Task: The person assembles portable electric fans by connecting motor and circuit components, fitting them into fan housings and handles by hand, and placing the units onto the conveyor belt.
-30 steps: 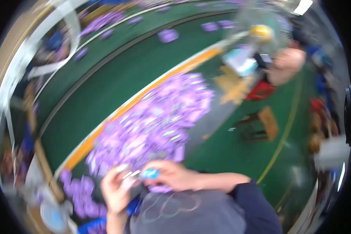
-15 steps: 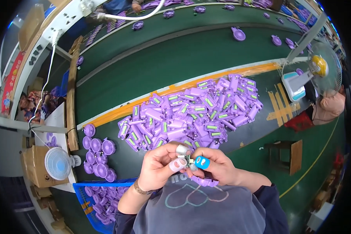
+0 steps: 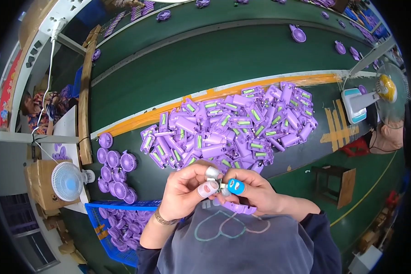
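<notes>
My left hand (image 3: 182, 194) is closed, thumb and forefinger pinching a small circuit board (image 3: 218, 183) in front of my chest. Pale covers wrap those fingertips. From the other side, my right hand (image 3: 255, 191), with a blue cover on its thumb, grips a small pale connector (image 3: 223, 186) against the board's edge. Whether the connector is seated in the board is too small to tell. A curved purple plastic piece (image 3: 237, 208) hangs below the right fingers, partly hidden by them. Just beyond both hands lies a heap of purple plastic housings (image 3: 214, 150) with green strips.
Several round purple fan heads (image 3: 118, 176) stand at the left, above a blue crate (image 3: 100, 233) filled with more. A white desk fan (image 3: 67, 181) is at far left, another fan (image 3: 387, 88) at right. A green conveyor belt (image 3: 205, 59) runs beyond the taped ledge.
The whole view has shifted slightly, so the heap and belt sit further right. My hands keep the same pinch, and the purple piece has turned a little under the right fingers.
</notes>
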Demonstrator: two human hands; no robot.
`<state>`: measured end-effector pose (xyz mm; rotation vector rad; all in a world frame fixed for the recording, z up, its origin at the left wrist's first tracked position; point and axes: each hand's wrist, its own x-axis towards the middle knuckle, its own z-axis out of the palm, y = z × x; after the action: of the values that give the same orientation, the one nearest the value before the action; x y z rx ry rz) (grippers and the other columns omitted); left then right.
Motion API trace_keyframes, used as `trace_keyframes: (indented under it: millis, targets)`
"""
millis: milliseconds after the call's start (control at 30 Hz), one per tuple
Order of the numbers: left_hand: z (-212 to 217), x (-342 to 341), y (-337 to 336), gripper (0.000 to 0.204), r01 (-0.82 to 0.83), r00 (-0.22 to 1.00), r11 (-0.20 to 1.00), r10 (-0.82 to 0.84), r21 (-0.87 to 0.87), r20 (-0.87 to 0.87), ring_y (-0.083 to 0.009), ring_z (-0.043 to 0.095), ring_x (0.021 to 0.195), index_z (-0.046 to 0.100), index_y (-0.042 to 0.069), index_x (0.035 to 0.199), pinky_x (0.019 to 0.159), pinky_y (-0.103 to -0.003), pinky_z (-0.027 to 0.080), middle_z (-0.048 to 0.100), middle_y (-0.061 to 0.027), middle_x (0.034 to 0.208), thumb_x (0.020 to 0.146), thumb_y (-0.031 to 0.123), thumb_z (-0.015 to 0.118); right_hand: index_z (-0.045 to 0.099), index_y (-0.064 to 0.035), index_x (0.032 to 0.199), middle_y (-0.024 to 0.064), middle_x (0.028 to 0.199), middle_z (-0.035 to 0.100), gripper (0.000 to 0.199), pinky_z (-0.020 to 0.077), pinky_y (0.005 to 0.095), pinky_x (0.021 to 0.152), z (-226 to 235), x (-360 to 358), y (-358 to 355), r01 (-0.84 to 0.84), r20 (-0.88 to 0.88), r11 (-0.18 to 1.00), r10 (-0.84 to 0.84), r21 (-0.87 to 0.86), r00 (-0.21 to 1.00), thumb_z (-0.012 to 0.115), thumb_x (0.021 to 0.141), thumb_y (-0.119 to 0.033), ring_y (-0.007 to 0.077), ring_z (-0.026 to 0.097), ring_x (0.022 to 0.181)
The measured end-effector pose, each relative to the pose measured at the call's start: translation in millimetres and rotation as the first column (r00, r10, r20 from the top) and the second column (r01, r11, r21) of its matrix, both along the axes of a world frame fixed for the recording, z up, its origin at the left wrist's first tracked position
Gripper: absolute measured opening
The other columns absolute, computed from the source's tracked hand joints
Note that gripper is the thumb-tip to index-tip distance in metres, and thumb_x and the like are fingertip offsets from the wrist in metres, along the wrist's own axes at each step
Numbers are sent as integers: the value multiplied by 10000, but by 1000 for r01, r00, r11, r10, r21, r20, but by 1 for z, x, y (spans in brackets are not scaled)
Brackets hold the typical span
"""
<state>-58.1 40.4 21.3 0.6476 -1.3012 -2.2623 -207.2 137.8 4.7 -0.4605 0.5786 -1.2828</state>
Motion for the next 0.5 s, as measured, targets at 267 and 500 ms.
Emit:
trace_keyframes:
  millis: [267, 500]
  targets:
    - [-5, -9, -14, 192, 123, 992, 988, -123, -92, 5, -217, 633, 779, 523, -50, 999, 614, -261, 512, 537, -116, 958, 810, -71, 551, 497, -32, 864, 1, 680, 451, 256, 339, 210, 572, -21, -5, -2, -43, 229, 998, 30, 51, 973, 494, 904, -284, 75, 414, 629]
    - [-21, 0, -8, 182, 167, 980, 980, -152, -109, 131, -130, 572, 803, 594, -20, 922, 690, -245, 477, 555, -66, 894, 751, -38, 651, 531, -28, 823, -6, 658, 485, 218, 339, 207, 536, -31, -13, 3, -170, 223, 979, 142, 115, 964, 512, 901, -231, 53, 411, 591]
